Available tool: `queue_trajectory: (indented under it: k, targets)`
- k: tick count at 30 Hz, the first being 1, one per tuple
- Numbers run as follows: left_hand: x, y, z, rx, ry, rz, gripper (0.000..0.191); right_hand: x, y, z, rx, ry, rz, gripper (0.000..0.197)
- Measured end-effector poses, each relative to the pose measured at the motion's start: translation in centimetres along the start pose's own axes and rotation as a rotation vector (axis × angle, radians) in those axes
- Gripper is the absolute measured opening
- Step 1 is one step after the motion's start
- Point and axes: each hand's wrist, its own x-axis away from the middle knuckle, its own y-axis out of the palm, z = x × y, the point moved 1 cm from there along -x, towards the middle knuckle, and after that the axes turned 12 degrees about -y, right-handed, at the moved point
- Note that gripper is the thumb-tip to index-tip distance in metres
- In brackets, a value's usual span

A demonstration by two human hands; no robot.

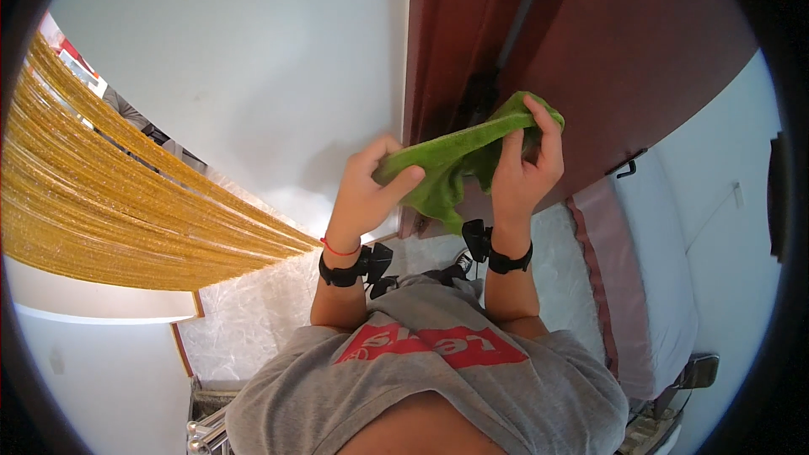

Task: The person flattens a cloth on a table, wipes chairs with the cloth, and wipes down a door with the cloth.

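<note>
A green cloth [442, 155], soft and towel-like, is stretched between my two hands in front of a dark red door [632, 57]. My left hand [373, 186] grips its left end, thumb on the near side. The right hand [528, 164] pinches the other end, with the index finger laid over the top edge. Loose folds of the cloth hang down between the hands. Behind it, the door frame [442, 31] and a dark fitting [477, 98], possibly a hinge, are partly covered.
A gold string curtain [139, 202] hangs at the left beside a pale wall [253, 63]. Right of me stands a bed with a pink-edged cover [619, 278]; a black door handle [626, 167] juts out near it. Chrome metal tubing [208, 433] is at lower left, above the marbled floor [246, 316].
</note>
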Motion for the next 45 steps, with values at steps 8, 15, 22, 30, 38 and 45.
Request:
queue_trajectory:
  k: [8, 15, 22, 30, 38, 45]
  targets:
    - [-0.8, 1.5, 2.2, -0.395, 0.276, 0.538, 0.005, -0.6, -1.5, 0.7, 0.089, -0.061, -0.008, 0.032]
    - [-2.5, 3.3, 2.9, 0.303, 0.127, 0.433, 0.014, -1.9, 0.0, 0.3, -0.168, 0.197, -0.048, 0.022]
    - [-7.4, 4.6, 5.3, -0.089, 0.498, 0.626, 0.032, -6.8, 3.6, -0.9, -0.311, -0.061, -0.166, 0.026]
    - [-11.1, 5.2, 7.9, -0.322, 0.636, 0.516, 0.063, -9.3, 7.1, -3.1, -0.273, -0.404, -0.319, 0.083]
    - [-13.4, 3.4, 13.1, -0.423, 0.818, 0.517, 0.065, -13.5, 9.1, -4.2, -0.204, -0.457, -0.312, 0.098]
    - [-15.3, 3.2, 17.5, -0.444, 0.906, 0.505, 0.067, -17.8, 10.0, -6.7, -0.082, -0.551, -0.214, 0.104]
